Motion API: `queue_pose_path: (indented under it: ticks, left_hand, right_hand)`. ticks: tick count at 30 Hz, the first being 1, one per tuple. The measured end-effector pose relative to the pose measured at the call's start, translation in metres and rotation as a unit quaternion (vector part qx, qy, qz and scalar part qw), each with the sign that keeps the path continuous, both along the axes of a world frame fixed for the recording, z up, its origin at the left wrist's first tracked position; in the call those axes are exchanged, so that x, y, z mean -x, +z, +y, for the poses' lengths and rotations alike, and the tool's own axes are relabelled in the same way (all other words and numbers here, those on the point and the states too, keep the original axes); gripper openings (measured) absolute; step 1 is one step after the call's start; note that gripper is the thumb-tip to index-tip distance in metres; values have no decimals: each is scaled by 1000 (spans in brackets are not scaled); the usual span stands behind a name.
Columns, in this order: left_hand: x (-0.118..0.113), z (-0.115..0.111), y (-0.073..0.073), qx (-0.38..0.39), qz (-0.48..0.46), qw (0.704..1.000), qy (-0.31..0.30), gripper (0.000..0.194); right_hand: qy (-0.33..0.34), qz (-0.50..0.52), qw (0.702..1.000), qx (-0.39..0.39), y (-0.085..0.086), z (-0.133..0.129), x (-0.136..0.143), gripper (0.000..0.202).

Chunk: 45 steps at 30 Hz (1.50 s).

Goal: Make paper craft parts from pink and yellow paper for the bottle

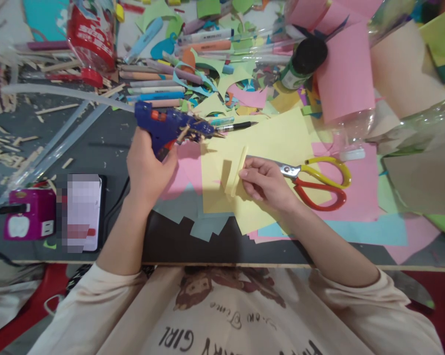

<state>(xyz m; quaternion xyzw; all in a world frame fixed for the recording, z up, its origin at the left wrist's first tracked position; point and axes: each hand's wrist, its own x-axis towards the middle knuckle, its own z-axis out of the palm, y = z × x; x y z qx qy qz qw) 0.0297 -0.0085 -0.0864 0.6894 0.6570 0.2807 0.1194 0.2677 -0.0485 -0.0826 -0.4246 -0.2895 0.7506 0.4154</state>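
Observation:
My left hand [150, 160] is wrapped round the handle of a blue hot glue gun [178, 123], whose nozzle points right. A long clear glue stick [70, 93] runs out of its back end. Between the thumb and fingers of my right hand [262, 182] is a narrow folded strip of pale yellow paper [239, 172], held tilted above yellow sheets [270, 138]. Scissors [299, 172] with one yellow and one red handle lie just beyond that hand, their blades partly hidden. A black pen [240, 126] rests near the gun's nozzle.
Markers [155, 96], paper scraps and wooden sticks crowd the back. A phone [84, 212] and a purple power cube [30, 214] lie at left. Pink-wrapped bottles [348, 74], a black-capped jar [303, 59] and a red-labelled bottle [91, 39] stand or lie around the work area.

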Motion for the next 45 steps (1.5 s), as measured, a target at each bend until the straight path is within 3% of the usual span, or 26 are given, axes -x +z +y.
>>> queue_pose_path:
  ticks: [4,9,14,17,22,24,26,27,29,31,34,37,45]
  left_hand:
    - [20,13,4,33,-1,996,83,56]
    - [52,28,7,43,21,984,172,44]
    - [63,27,6,123,28,974,190,48]
    - [63,21,10,127,33,978,160,54]
    - [51,14,19,15,34,995,91,48]
    - [38,13,19,-45,-13,996,71,44]
    - [19,10,16,-14,-151,988,22,36]
    - [8,7,14,29,-243,969,-30,35]
    - [-14,-1,11,202,-398,885,-131,38]
    - [-34,-9,9,308,-471,812,-154,41]
    - [-53,-18,5,364,-508,765,-155,41]
    - [-61,-21,-2,355,-519,758,-171,44]
    - [-64,-27,-12,271,-504,795,-203,44]
  right_hand:
    - [-26,-11,1000,10,0,3,-4,33]
    - [-38,-16,999,11,-1,4,-6,31]
    - [-54,-22,998,14,-3,4,-6,27]
    - [-48,-28,998,9,-4,4,-6,27]
    - [-53,-20,998,7,-5,5,-4,31]
    - [-52,-19,998,4,-5,6,-3,33]
    - [-49,-18,999,2,-5,6,-2,34]
    - [-46,-17,999,1,-5,5,-1,34]
    - [-42,-11,999,-1,-5,5,0,34]
    - [-37,-6,999,-3,-6,5,2,34]
    - [-35,2,999,-11,-9,4,4,33]
    - [-37,3,999,-27,-11,4,5,34]
    - [-54,-5,998,-39,-12,2,7,35]
